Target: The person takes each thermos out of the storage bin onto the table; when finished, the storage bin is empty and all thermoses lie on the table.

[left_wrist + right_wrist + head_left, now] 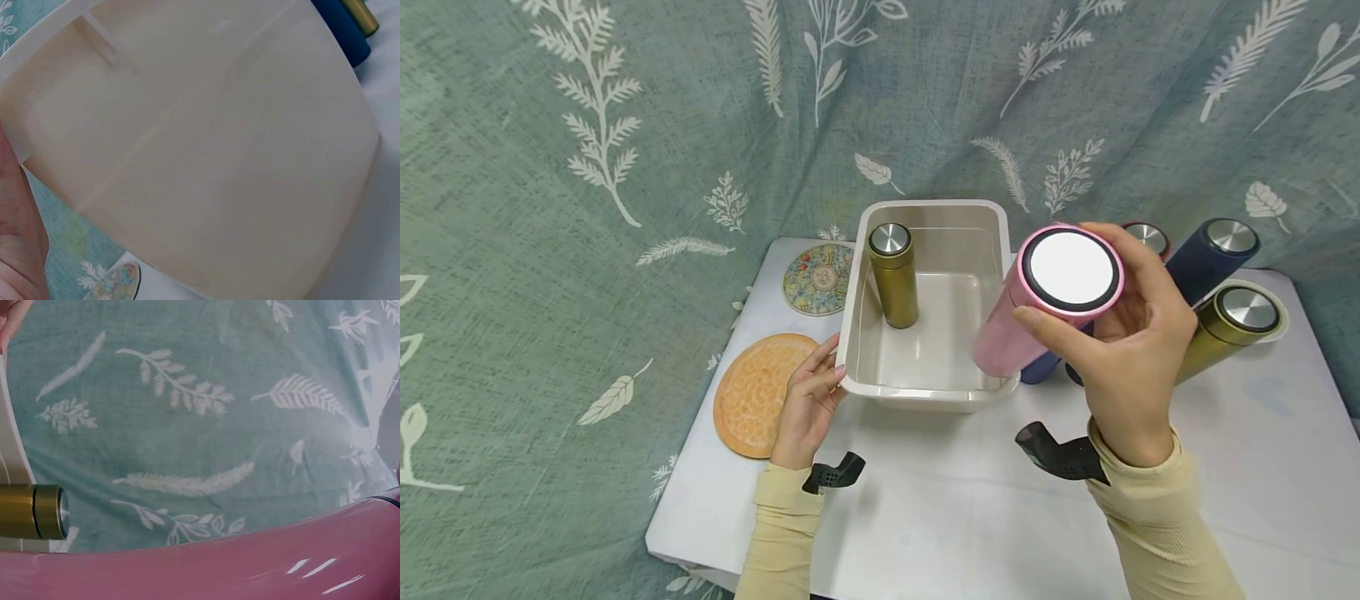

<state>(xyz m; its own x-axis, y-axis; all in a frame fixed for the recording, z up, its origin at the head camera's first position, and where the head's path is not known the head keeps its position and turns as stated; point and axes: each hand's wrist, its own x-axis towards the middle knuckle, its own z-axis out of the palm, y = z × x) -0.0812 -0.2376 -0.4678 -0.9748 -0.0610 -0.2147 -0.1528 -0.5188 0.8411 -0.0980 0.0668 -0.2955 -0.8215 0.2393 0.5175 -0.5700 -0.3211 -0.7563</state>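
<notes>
My right hand [1131, 358] holds a pink thermos [1009, 333] around its dark-ringed lid. The thermos tilts, its lower end overlapping the right front corner of a cream plastic basin [925, 393]. Inside the basin a gold thermos [897, 290] with a silver-topped lid stands near the left wall. At the basin's left front corner, my left hand [808, 408] grips the rim. The basin's outer side [206, 156] fills most of the left wrist view. In the right wrist view, pink thermos body [250, 569] spans the bottom; the right fingers are mostly hidden there.
Right of the basin stand a navy thermos [1202, 262], a red-rimmed lid [1150, 236] and another gold thermos [1221, 329]. A blue object [1039, 368] is partly hidden behind the pink thermos. An orange round mat [756, 400] and a patterned disc [820, 279] lie left.
</notes>
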